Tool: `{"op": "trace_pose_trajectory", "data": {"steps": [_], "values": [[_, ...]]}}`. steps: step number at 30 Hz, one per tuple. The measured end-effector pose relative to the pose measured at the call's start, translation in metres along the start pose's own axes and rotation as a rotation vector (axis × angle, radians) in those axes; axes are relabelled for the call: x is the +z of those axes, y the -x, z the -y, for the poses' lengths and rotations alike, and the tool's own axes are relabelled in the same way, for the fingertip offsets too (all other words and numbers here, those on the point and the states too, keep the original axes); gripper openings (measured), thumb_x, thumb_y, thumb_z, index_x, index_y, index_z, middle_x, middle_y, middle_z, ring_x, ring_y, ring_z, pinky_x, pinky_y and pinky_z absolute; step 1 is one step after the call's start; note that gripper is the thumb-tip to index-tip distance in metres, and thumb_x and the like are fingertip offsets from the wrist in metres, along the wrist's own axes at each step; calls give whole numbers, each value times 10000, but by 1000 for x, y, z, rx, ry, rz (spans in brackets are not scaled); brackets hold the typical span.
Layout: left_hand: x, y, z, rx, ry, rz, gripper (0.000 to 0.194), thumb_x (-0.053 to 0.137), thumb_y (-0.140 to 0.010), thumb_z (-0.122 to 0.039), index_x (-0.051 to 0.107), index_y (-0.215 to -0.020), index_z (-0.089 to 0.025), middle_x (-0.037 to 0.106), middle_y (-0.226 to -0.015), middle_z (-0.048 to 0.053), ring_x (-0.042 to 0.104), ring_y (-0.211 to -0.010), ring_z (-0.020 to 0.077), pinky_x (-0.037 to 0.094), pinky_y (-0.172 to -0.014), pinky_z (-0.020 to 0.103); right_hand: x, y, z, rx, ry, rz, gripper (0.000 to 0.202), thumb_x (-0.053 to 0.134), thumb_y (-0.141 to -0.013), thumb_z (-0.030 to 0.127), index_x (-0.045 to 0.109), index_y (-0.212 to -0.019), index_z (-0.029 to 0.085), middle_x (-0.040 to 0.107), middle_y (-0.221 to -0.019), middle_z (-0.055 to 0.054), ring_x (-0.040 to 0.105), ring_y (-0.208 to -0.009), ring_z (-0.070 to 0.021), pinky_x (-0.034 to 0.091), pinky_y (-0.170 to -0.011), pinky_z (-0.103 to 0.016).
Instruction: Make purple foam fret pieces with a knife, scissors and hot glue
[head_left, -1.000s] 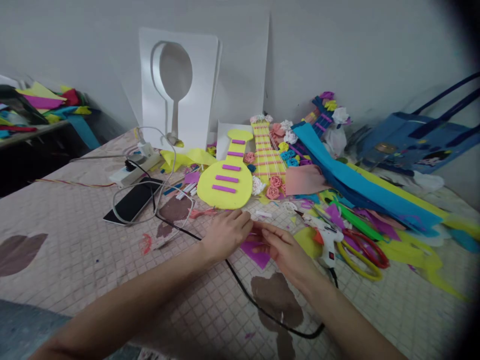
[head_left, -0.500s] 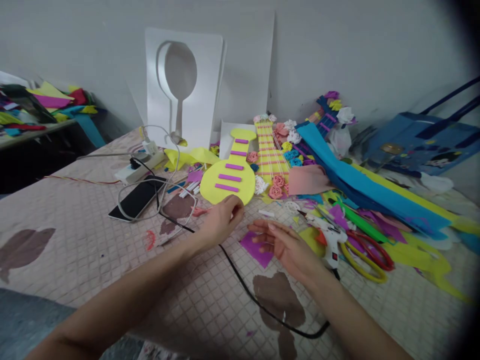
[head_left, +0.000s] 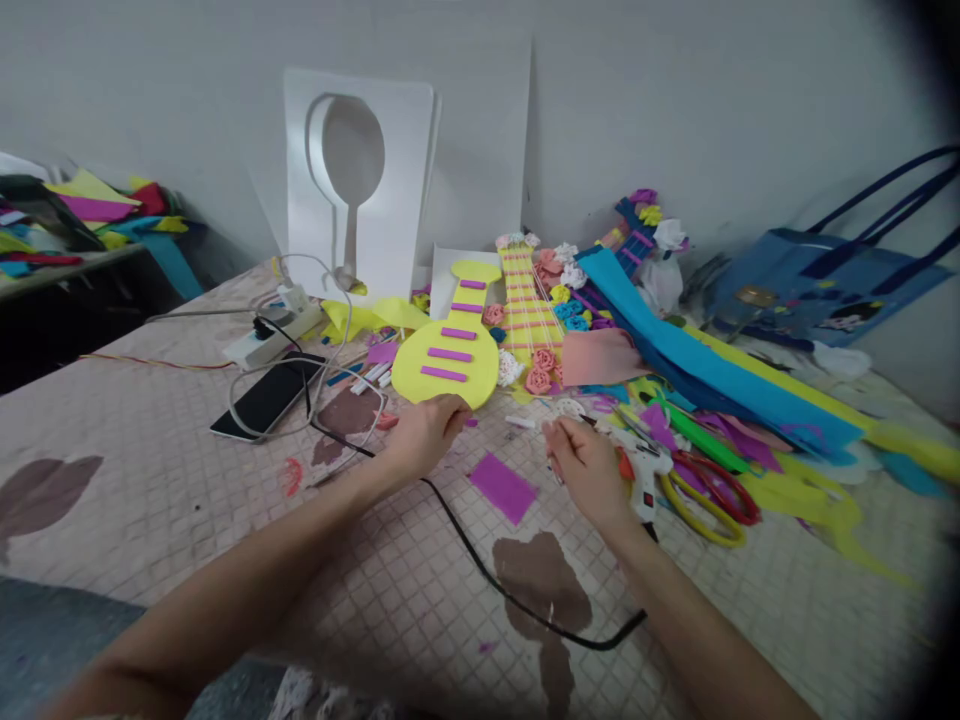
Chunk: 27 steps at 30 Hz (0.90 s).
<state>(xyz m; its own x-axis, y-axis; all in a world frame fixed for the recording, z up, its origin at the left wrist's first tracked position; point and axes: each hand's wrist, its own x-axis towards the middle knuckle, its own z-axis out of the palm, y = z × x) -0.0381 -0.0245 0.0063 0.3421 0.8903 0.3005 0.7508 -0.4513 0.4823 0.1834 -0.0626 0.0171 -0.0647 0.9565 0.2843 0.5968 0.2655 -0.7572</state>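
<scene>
Broadly, a checked tablecloth (head_left: 412, 600) meets a grey wall (head_left: 637, 110); a blue bag (head_left: 795, 280), contents unclear, sits at two o'clock, a yellow guitar cutout (head_left: 442, 365) at twelve. Left hand (head_left: 429, 432) curled, right hand (head_left: 589, 465) half-closed; whether gripping, I cannot tell.

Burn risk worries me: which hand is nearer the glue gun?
Right: the right hand is just left of the glue gun; the left hand is farther left, by the yellow guitar shape.
</scene>
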Motion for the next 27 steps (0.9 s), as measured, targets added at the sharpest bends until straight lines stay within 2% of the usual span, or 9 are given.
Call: {"op": "trace_pose_trajectory", "data": {"steps": [3,5,7,9,11,15,19,23,27], "values": [[-2,2,-4,-54,-59,27,304,475,-878,-347,603,-682,-153,619,-614,31,543,-555,138,335,-525,236,0,-6,-4,-108,238,34,235,462,-884,266,492,-660,202,518,-561,25,499,-540,-134,359,-533,-251],[-2,3,-5,-35,-44,14,256,508,-863,-341,630,-732,-158,650,-678,35,561,-586,138,352,-542,233,3,-13,-7,-170,340,47,88,481,-840,164,564,-853,192,617,-807,-32,569,-725,-173,412,-639,-275],[-2,3,-5,15,-8,-2,166,511,-859,-262,648,-842,-169,682,-803,40,598,-683,141,387,-606,228,7,-21,-10,-245,522,76,232,466,-816,100,563,-1009,185,598,-1025,-84,565,-906,-211,429,-730,-304],[-2,4,-6,42,-8,15,166,491,-864,-215,653,-870,-174,689,-840,40,613,-728,145,396,-638,229,11,-28,-13,-296,711,107,239,444,-818,79,575,-994,174,575,-1049,-111,546,-957,-235,432,-745,-320],[-2,5,-8,30,-45,47,196,476,-872,-224,656,-815,-171,685,-776,39,612,-691,149,385,-610,232,14,-32,-17,-307,788,129,197,441,-818,74,587,-910,169,575,-991,-117,546,-922,-243,433,-728,-328],[-4,6,-12,1,-71,87,223,469,-865,-245,654,-767,-167,680,-724,44,608,-645,158,379,-575,241,19,-35,-22,-312,797,148,175,445,-814,65,583,-844,168,583,-928,-118,547,-862,-243,431,-713,-339],[-6,6,-14,8,20,77,162,505,-825,-215,654,-875,-176,698,-830,51,625,-724,171,431,-637,257,15,-32,-15,-305,760,132,184,431,-826,79,569,-911,167,603,-934,-122,553,-882,-249,440,-725,-350],[-1,4,-16,-7,83,198,188,554,-769,-184,641,-935,-166,675,-821,44,605,-680,151,444,-606,238,3,-19,-6,-271,516,110,281,431,-839,135,530,-1097,184,630,-932,-91,589,-842,-231,459,-723,-360],[11,5,-20,83,64,291,224,594,-733,-174,623,-955,-173,634,-941,48,606,-754,154,454,-648,242,-8,7,-6,-186,340,168,336,459,-828,163,499,-1158,210,634,-903,-59,604,-786,-201,475,-717,-345]]}}
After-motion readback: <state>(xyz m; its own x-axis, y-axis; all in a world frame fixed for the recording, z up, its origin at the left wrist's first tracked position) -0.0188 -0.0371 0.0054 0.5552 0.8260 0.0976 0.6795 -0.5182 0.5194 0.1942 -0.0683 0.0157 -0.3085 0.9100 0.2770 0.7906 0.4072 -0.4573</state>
